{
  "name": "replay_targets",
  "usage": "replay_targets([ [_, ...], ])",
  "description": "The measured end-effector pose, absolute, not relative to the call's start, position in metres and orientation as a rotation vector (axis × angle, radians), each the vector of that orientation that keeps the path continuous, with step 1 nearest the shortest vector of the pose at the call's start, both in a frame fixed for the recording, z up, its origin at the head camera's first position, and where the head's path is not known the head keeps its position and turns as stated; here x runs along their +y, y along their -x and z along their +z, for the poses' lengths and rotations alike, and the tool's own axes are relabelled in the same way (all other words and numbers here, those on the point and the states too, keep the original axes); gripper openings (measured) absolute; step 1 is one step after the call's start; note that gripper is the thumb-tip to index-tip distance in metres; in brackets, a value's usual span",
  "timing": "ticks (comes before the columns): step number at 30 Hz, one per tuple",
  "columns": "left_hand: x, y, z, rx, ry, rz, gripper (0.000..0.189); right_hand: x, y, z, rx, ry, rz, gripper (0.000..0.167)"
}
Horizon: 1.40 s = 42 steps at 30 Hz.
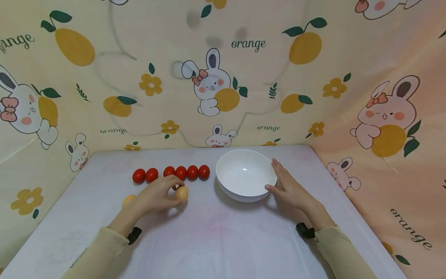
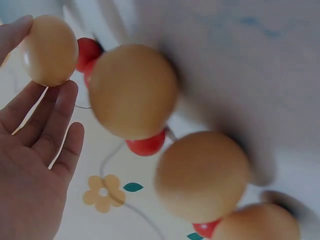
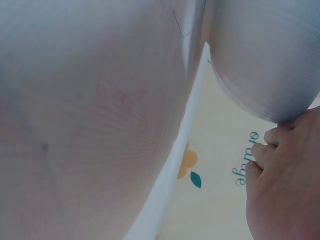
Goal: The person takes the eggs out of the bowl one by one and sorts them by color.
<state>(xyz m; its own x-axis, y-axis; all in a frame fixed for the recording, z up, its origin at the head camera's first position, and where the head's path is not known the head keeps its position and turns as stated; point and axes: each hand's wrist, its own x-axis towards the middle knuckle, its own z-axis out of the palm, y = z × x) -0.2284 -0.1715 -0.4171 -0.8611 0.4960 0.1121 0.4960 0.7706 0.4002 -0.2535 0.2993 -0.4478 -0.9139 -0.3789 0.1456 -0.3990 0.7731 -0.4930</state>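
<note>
My left hand (image 1: 158, 197) pinches a small yellow-orange egg-shaped ball (image 1: 181, 193) between thumb and fingertips. In the left wrist view, the same ball sits between the thumb and the fingers of the left hand (image 2: 35, 145). Several like it, such as one yellow-orange ball (image 2: 134, 91), lie beside that hand; in the head view the hand covers most of them. A white bowl (image 1: 244, 195) stands upright at right of centre, its visible inside bare. Against its right side rests my right hand (image 1: 290, 190), fingers extended and thumb at the rim.
Several red balls (image 1: 192, 173), like cherry tomatoes, lie in a row behind the left hand. Another yellow-orange ball (image 1: 128, 200) shows left of that hand. A white cloth (image 1: 219, 240) covers the table, and a printed curtain (image 1: 153, 116) hangs behind it.
</note>
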Motion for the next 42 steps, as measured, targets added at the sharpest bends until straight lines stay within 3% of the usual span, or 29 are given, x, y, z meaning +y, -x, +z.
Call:
replay_targets([
  [42, -0.192, 0.228, -0.436, 2.968, -0.772, 0.548, 0.051, 0.3, 0.253, -0.447, -2.925, -0.633, 0.819, 0.099],
])
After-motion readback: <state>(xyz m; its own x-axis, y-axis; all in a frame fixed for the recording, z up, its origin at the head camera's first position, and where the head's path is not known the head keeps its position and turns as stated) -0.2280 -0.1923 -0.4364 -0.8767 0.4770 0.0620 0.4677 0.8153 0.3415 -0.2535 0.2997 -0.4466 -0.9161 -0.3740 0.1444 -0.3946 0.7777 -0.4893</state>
